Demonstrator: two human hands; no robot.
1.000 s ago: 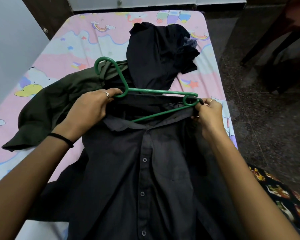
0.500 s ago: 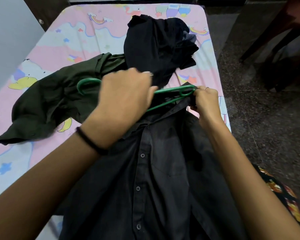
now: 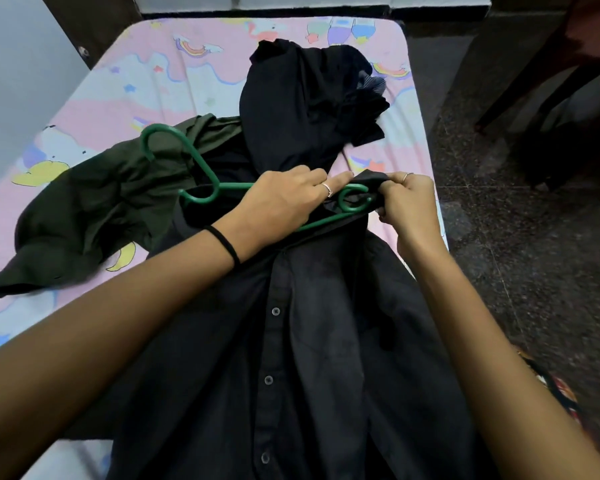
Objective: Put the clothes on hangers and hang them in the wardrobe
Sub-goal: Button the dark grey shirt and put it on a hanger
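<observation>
Green hanger (image 3: 222, 188) pinned flat by the left hand (image 3: 281, 206) while the right hand (image 3: 407, 202) pinches the black shirt (image 3: 309, 341) shoulder, stretching it over the hanger's end.

Far left of bed (image 3: 125, 81): bare sheet — open.
Centre: black pile (image 3: 302, 109), olive garment (image 3: 94, 202) — blocking.

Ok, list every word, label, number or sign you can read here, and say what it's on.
None readable.
Pink cartoon-print bedsheet: pictures only, rainbows, stars and clouds, no lettering.
Black button-up shirt: no visible tag or logo.
Green plastic hanger: no marking visible.
Patterned fabric at lower right: too blurred to tell.
</observation>
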